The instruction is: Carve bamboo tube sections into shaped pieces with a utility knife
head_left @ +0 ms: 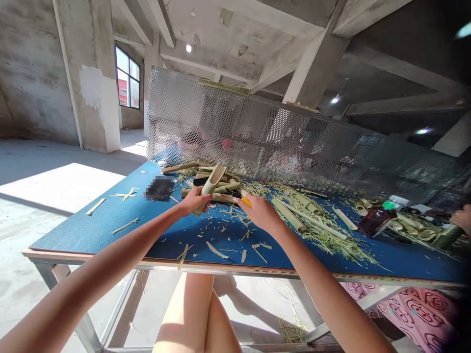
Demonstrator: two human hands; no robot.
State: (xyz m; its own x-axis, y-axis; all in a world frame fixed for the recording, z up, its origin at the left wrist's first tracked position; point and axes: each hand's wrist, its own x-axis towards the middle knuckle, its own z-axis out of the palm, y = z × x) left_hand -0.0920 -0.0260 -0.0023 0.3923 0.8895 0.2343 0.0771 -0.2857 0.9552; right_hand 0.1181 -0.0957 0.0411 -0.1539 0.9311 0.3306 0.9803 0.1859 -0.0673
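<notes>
My left hand is closed around a split bamboo tube, whose hollow side faces up and which tilts away over the table. Just to its right, my right hand grips a yellow-handled tool. The tool's working end points toward the bamboo, but its kind is too small to make out. Behind both hands lies a pile of bamboo pieces with a dark object among them. Thin shavings are scattered on the blue tabletop in front of me.
Bamboo lengths and a heap of fine strips cover the table's right half. A dark red bottle with a green cap stands there. At the far right, another person's hand holds green bamboo. A perforated metal screen runs along the back.
</notes>
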